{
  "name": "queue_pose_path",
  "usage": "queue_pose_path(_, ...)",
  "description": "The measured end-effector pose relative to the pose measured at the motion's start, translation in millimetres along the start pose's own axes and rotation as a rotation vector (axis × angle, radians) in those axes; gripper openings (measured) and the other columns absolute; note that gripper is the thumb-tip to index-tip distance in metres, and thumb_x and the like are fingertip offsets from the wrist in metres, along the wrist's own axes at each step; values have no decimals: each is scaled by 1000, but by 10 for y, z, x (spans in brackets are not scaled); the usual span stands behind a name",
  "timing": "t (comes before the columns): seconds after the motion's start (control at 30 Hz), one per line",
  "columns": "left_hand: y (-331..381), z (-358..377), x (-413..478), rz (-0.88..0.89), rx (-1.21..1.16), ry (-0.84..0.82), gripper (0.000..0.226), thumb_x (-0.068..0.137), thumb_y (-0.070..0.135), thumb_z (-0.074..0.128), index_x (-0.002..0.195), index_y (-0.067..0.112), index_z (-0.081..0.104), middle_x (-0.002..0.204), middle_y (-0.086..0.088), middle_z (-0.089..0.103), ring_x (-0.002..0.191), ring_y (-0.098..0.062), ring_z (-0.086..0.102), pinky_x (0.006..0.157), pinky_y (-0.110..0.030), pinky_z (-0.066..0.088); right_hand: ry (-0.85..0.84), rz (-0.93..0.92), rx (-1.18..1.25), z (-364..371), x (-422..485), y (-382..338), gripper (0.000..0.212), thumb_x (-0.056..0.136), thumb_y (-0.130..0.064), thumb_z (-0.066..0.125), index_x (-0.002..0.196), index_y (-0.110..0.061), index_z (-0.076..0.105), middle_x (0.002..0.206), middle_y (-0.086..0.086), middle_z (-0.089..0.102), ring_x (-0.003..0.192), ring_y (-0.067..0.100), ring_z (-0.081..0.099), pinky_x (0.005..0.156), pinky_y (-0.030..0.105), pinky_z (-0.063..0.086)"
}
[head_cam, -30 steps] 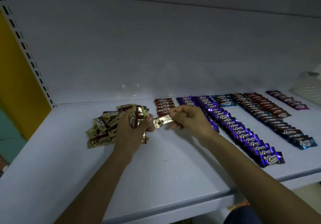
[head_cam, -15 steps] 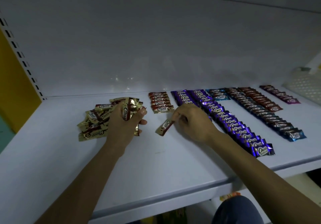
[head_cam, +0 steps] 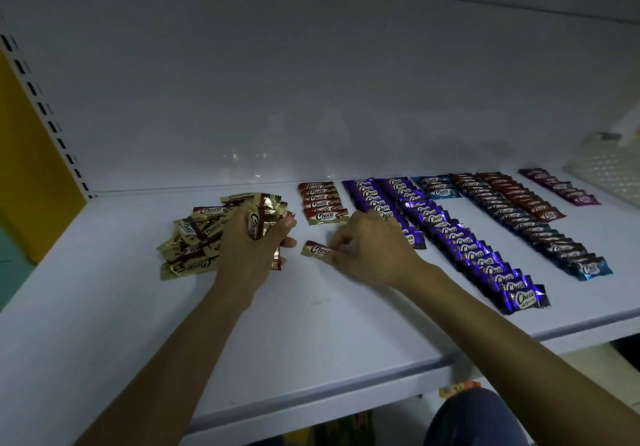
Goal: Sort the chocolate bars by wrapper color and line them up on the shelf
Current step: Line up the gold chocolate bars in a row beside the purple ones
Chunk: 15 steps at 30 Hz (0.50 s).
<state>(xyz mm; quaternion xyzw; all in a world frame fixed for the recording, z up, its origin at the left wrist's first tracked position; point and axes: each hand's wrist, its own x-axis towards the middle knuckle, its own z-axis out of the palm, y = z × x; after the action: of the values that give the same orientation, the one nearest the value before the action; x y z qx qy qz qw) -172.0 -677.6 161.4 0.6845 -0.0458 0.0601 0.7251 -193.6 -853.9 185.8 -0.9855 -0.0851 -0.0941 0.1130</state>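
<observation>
A loose heap of gold-wrapped chocolate bars [head_cam: 188, 241] lies at the left of the white shelf [head_cam: 311, 341]. My left hand [head_cam: 247, 248] grips a bundle of gold bars [head_cam: 265, 217] above the heap's right side. My right hand [head_cam: 367, 248] pinches the right end of a single gold bar [head_cam: 315, 249] that lies on the shelf in front of a short gold-and-red row [head_cam: 322, 203]. To the right run a long purple row [head_cam: 460, 241], a short light-blue row [head_cam: 436, 187], a dark brown-to-blue row [head_cam: 530, 224] and a short magenta row [head_cam: 561, 187].
The shelf's back wall rises just behind the rows. A perforated upright [head_cam: 41, 110] and a yellow panel [head_cam: 31, 175] close the left side. A white plastic basket [head_cam: 609, 175] stands at the far right. The shelf's front edge [head_cam: 346, 400] runs below my forearms.
My right hand took one gold bar away from the left hand's bundle and lowered it onto the shelf in front of the gold-and-red row. The left hand kept its bundle.
</observation>
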Motion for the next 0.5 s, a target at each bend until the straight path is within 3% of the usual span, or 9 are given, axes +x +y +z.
queue_pose_path(0.1, -2, 0, 1, 2, 0, -6, 24, 87, 14, 68, 110, 8, 60, 92, -7, 71, 63, -8, 68, 44, -22, 50, 8, 27, -12, 3, 52, 6, 15, 85, -35, 63, 97, -28, 70, 106, -1, 59, 108, 22, 50, 88, 34, 30)
queue_pose_path(0.27, 6, -6, 1, 13, -2, -7, 25, 87, 16, 68, 109, 8, 60, 90, -4, 72, 63, -8, 68, 44, -21, 50, 102, 69, -131, 66, 288, 79, 26, 88, -30, 58, 113, -32, 67, 116, -1, 57, 115, 22, 44, 93, 34, 27)
queue_pose_path(0.43, 18, 7, 5, 19, -31, -9, 14, 89, 14, 65, 102, 12, 61, 89, -3, 71, 60, -5, 67, 43, -20, 48, 91, 56, -201, 108, 434, 89, 30, 91, -31, 55, 119, -26, 64, 116, 4, 57, 115, 26, 45, 90, 33, 30)
queue_pose_path(0.5, 23, 14, 4, 18, -44, -6, 8, 92, 15, 61, 98, 18, 61, 87, 1, 71, 61, -5, 67, 44, -20, 48, 154, 42, -26, 126, 385, 25, 25, 92, -31, 55, 110, -21, 68, 105, 5, 65, 103, 27, 56, 84, 34, 39)
